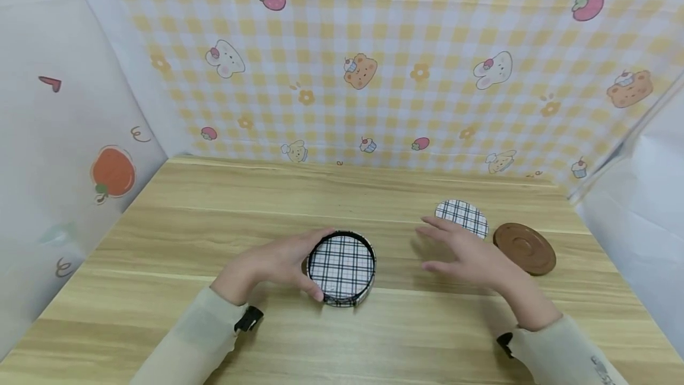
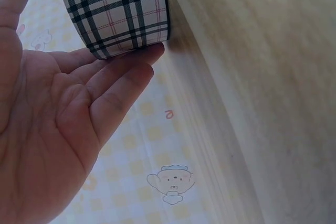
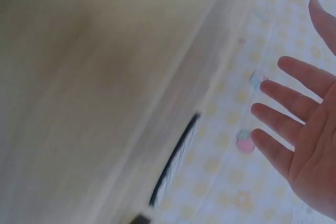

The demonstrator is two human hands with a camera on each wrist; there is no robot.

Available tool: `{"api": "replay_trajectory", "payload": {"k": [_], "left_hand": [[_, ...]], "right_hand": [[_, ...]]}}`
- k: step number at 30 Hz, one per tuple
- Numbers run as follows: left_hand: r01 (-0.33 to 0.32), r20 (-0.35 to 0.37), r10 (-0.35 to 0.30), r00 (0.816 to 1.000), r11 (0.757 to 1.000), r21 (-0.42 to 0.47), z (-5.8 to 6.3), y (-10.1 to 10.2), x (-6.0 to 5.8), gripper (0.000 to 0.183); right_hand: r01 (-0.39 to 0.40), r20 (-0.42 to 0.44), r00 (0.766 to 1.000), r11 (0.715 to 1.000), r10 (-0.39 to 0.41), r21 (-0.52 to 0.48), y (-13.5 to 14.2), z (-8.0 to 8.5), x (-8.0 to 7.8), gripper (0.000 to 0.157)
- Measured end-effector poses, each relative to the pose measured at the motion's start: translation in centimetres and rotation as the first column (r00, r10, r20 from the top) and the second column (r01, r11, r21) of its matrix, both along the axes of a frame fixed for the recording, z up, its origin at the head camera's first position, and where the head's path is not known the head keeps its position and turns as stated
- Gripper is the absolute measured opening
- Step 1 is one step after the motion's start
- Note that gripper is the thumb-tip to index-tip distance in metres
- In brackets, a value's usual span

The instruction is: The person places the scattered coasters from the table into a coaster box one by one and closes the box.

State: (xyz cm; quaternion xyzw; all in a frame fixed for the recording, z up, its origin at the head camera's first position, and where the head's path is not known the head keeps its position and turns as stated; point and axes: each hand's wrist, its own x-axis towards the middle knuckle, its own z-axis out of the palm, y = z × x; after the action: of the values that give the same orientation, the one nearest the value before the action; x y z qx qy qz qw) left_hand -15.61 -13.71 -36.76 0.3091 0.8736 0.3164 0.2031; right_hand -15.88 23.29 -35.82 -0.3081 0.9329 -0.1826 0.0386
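Note:
A round plaid box (image 1: 342, 267) with a dark inner rim sits on the table. My left hand (image 1: 280, 263) holds its left side, thumb at the front and fingers toward the back. In the left wrist view, the plaid side wall (image 2: 121, 9) rests against the fingers of the left hand (image 2: 58, 114). Over the table to the right, my right hand (image 1: 472, 254) is spread and holds nothing. Just beyond it lies a flat plaid disc (image 1: 462, 216), partly covered by that hand in the head view. The right wrist view shows the right hand (image 3: 310, 135) with straight, parted fingers.
A brown round disc (image 1: 525, 248) with ring-shaped grooves lies right of the plaid disc. The wood-grain table (image 1: 320, 349) ends at a yellow checked cloth (image 1: 395, 117) behind. White sheets (image 1: 48, 153) stand at the left and right sides.

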Motion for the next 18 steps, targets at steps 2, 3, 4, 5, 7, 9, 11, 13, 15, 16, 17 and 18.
{"api": "replay_trajectory", "payload": {"k": [2, 3, 4, 5, 7, 9, 11, 13, 15, 16, 17, 18], "left_hand": [[-0.003, 0.001, 0.003, 1.0, 1.0, -0.002, 0.0, 0.0, 0.0, 0.118], [-0.006, 0.0, 0.006, 1.0, 1.0, -0.004, 0.0, 0.0, 0.0, 0.117], [-0.008, -0.001, 0.008, 1.0, 1.0, -0.006, 0.0, 0.0, 0.0, 0.117], [-0.009, -0.001, 0.009, 1.0, 1.0, -0.006, 0.1, 0.0, 0.0, 0.117], [-0.012, 0.003, 0.012, 1.0, 1.0, -0.007, 0.1, 0.1, 0.0, 0.117], [-0.014, 0.009, 0.014, 1.0, 1.0, -0.006, 0.1, 0.1, 0.1, 0.117], [-0.013, 0.017, 0.013, 1.0, 1.0, -0.002, 0.2, 0.1, 0.1, 0.117], [-0.01, 0.024, 0.01, 1.0, 1.0, 0.007, 0.1, 0.1, 0.1, 0.118], [-0.007, 0.029, 0.007, 1.0, 1.0, 0.014, 0.1, 0.1, 0.0, 0.118], [-0.006, 0.028, 0.005, 1.0, 1.0, 0.017, 0.1, 0.1, 0.1, 0.118], [-0.005, 0.027, 0.005, 1.0, 1.0, 0.017, 0.1, 0.1, 0.1, 0.119], [-0.007, 0.024, 0.007, 1.0, 1.0, 0.015, 0.1, 0.1, 0.1, 0.119]], "right_hand": [[0.028, 0.024, 0.999, 1.0, -0.028, 0.008, 1.0, 0.2, -0.2, 0.068], [0.043, 0.033, 0.999, 0.999, -0.043, 0.014, 1.4, 0.3, -0.3, 0.069], [0.057, 0.038, 0.998, 0.998, -0.057, 0.02, 1.9, 0.4, -0.4, 0.07], [0.065, 0.039, 0.997, 0.998, -0.065, 0.024, 2.3, 0.5, -0.5, 0.071], [0.083, 0.045, 0.995, 0.996, -0.084, 0.027, 3.1, 0.7, -0.8, 0.072], [0.093, 0.047, 0.994, 0.995, -0.095, 0.028, 3.8, 0.9, -1.2, 0.071], [0.098, 0.044, 0.994, 0.995, -0.1, 0.033, 4.4, 0.9, -1.6, 0.071], [0.108, 0.051, 0.993, 0.994, -0.11, 0.032, 5.0, 0.8, -2.1, 0.07], [0.119, 0.068, 0.99, 0.992, -0.121, 0.027, 5.5, 0.6, -2.6, 0.07], [0.127, 0.084, 0.988, 0.992, -0.129, 0.026, 5.7, 0.6, -2.8, 0.071], [0.137, 0.102, 0.985, 0.99, -0.139, 0.024, 5.9, 0.5, -3.0, 0.072], [0.146, 0.122, 0.982, 0.989, -0.147, 0.02, 6.1, 0.5, -3.2, 0.073]]}}
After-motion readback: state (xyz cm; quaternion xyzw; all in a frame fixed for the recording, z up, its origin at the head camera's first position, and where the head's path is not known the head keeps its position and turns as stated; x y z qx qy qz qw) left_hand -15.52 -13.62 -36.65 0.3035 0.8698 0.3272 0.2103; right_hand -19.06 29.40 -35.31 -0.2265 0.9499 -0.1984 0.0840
